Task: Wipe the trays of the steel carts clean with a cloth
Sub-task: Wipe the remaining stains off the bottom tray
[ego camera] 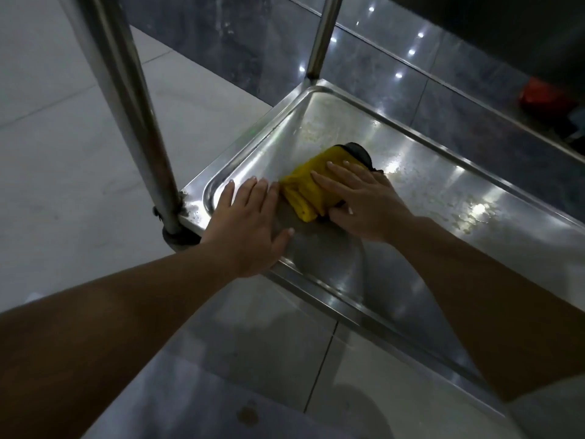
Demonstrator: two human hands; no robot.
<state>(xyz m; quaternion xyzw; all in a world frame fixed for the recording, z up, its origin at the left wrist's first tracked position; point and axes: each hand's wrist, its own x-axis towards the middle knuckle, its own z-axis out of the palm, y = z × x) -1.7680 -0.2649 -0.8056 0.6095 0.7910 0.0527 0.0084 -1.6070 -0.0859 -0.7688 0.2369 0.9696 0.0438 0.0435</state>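
left hand [250,223] flat, fingers spread, right hand [364,201] palm-down, both arms outstretched

You have two hands in view, the left [250,224] flat on the tray's near corner and the right [357,201] pressed on the cloth. One steel tray [427,172] lies below you, and one folded yellow cloth [311,185] rests on it, with one dark piece [359,153] showing at its far edge. Two upright posts rise from the tray's corners, one near [136,99] and one far [323,36]. One red object [543,95], blurred, sits on the dark floor beyond.
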